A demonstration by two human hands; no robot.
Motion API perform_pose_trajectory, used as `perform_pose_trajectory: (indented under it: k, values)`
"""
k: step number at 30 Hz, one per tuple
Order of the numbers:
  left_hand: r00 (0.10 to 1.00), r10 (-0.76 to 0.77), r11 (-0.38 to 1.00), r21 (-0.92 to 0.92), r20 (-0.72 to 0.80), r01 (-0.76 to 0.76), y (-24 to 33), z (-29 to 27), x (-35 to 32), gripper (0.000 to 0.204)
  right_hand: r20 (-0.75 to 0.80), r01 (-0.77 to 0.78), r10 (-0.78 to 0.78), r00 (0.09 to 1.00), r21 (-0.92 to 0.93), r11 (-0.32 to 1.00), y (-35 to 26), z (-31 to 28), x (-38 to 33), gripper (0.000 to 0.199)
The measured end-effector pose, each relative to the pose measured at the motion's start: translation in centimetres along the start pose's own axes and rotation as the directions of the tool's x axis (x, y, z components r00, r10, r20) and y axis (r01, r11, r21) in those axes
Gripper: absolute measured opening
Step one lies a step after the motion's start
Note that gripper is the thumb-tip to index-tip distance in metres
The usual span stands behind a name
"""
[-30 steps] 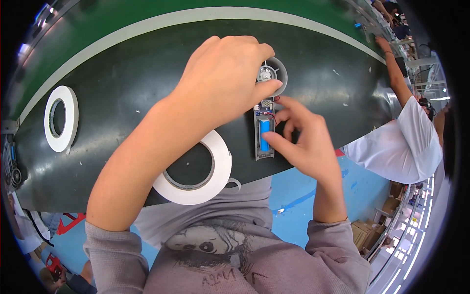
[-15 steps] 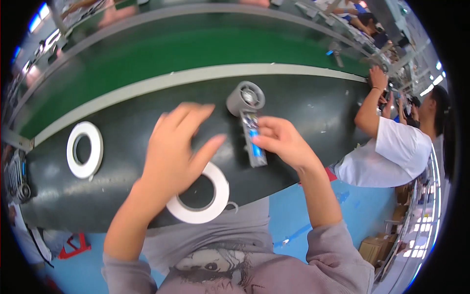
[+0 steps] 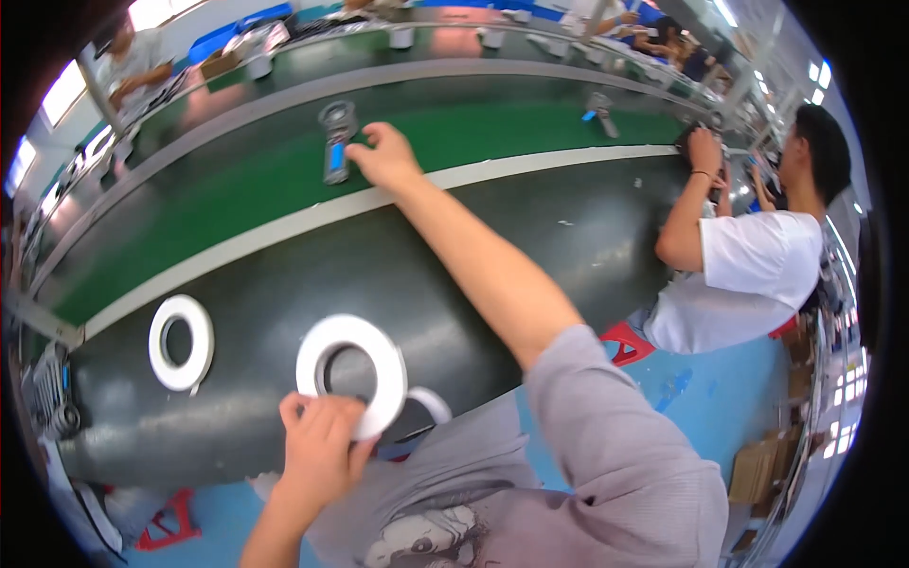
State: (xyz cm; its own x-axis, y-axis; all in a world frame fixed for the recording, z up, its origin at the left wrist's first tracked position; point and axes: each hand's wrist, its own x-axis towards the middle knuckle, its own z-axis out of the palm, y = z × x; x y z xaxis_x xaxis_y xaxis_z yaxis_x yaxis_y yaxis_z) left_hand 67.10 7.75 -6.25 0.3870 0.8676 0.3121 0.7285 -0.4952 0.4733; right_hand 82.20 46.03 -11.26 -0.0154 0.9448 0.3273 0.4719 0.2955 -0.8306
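Observation:
My left hand (image 3: pixel 325 445) grips the lower edge of a roll of white tape (image 3: pixel 389 367), which is tipped up from the dark table. A loose strip of tape curls off the roll's right side. My right arm stretches far across to the green conveyor belt (image 3: pixel 256 197). There my right hand (image 3: pixel 386 159) has its fingers apart, beside a grey device (image 3: pixel 336 163) with a round hollow head and a handle holding a blue part. The device lies on the belt, its handle close to my fingertips; whether they touch is hard to tell.
A second roll of white tape (image 3: pixel 202 346) lies on the dark work table (image 3: pixel 454 350). Several grey parts (image 3: pixel 57 393) are stacked at the far left. Another grey device (image 3: pixel 598 115) sits farther right on the belt. A co-worker in white (image 3: pixel 762 270) works at the right.
My right hand has carried the grey device from the table to the belt and let go. My left hand has come down and taken hold of the tape roll, which is now tilted.

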Motion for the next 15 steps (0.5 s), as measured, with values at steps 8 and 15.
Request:
perform_pose_trajectory:
  k: [8, 15]
  values:
    - [0.944, -0.077, 0.988, 0.106, -0.320, 0.116, -2.6, 0.6, 2.4, 0.038, 0.890, -0.644, -0.062, 0.452, 0.374, 0.668, -5.6, -11.0, -16.8, 0.074]
    - [0.955, -0.158, 0.979, 0.088, -0.253, 0.186, -2.7, 1.8, 2.8, 0.042, 0.978, -0.184, -0.205, 0.040, 0.209, 0.961, -8.4, -14.0, -24.0, 0.024]
